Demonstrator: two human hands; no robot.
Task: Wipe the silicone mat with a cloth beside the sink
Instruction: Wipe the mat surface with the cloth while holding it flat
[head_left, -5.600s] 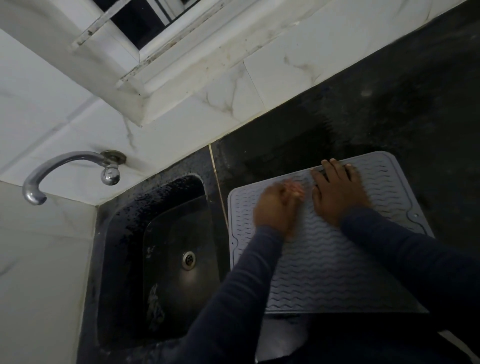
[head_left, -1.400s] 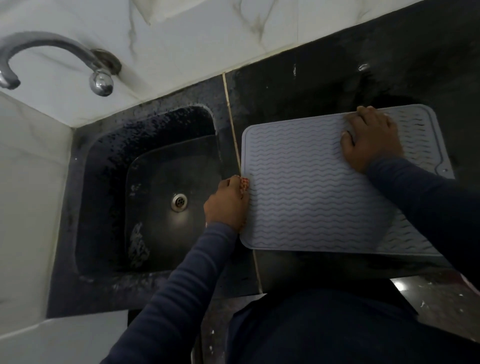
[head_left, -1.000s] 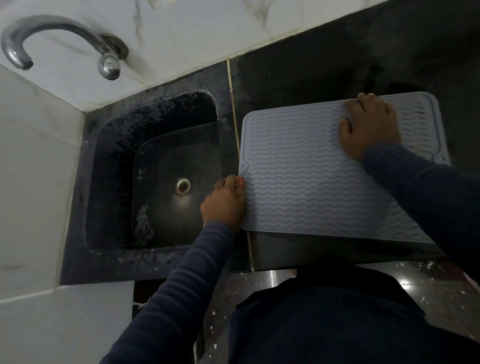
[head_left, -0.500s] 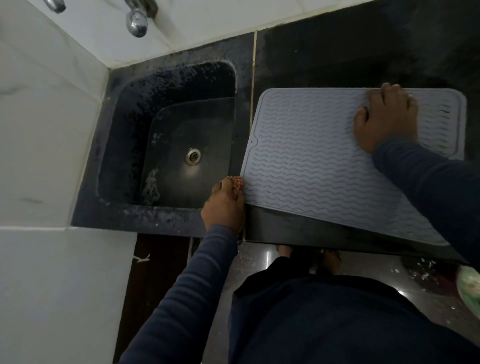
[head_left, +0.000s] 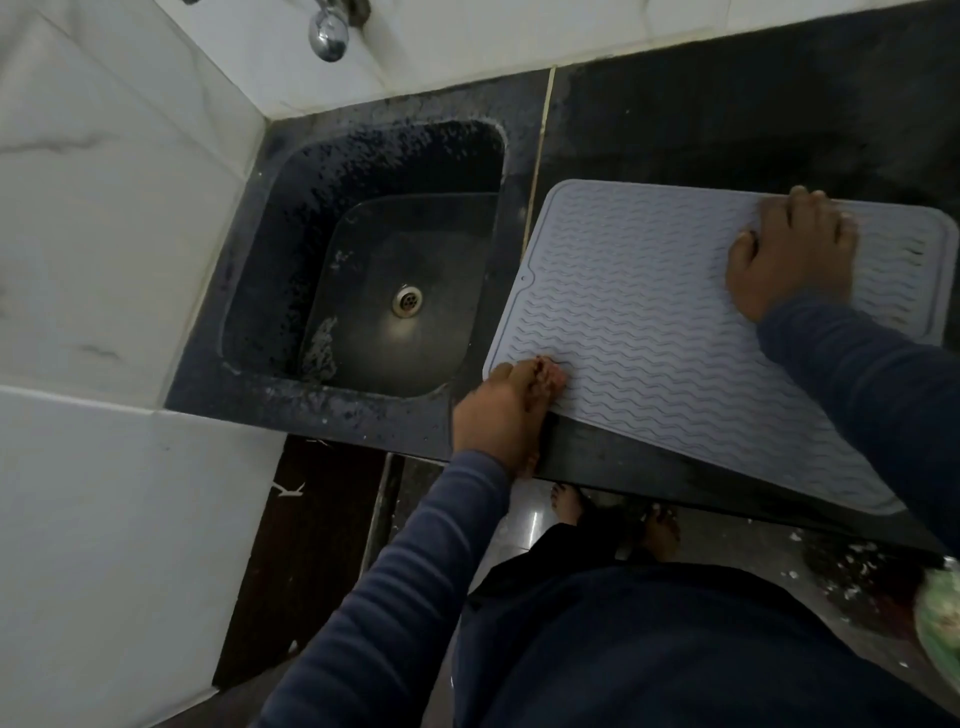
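Observation:
A grey silicone mat with wavy ridges lies on the black counter to the right of the sink. My left hand is at the mat's near left corner, closed on a small reddish cloth that presses on the mat. Only a bit of the cloth shows between my fingers. My right hand rests palm down on the mat's far right part, fingers curled at its far edge, holding it in place.
The dark sink has a metal drain and a wet patch. A tap knob sticks out of the white tiled wall above. My bare feet stand on the floor below the counter edge. Debris lies on the floor at the right.
My left hand with the cloth has slid from the mat's left edge onto its near left corner. The camera has tilted further down, showing floor and feet. My right hand stays put.

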